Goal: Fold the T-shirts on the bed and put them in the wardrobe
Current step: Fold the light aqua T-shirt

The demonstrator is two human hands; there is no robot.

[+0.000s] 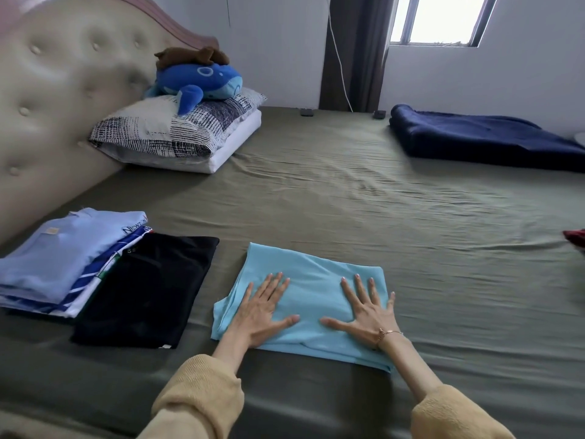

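Right now I have both hands flat on a folded light blue T-shirt [311, 299] that lies near the near edge of the bed [395, 217], roughly midway along it. My left hand [264, 312] presses the shirt's left half, fingers straight and close together, thumb stretched toward the middle. My right hand [368, 313] presses the right half with fingers straight and spread; neither hand grips anything, and a thin bracelet [387, 333] sits on the right wrist. Just left of the shirt lies a folded black T-shirt [148, 289], apart from it by a strip of sheet. Overlapping the black one's left side is a stack of folded shirts [60, 264], pale blue on top, toward the headboard [60, 99] end. At the far headboard corner I see pillows [177, 134] with a blue plush toy [202, 82] on them. A folded dark blue blanket [484, 137] lies along the far edge.
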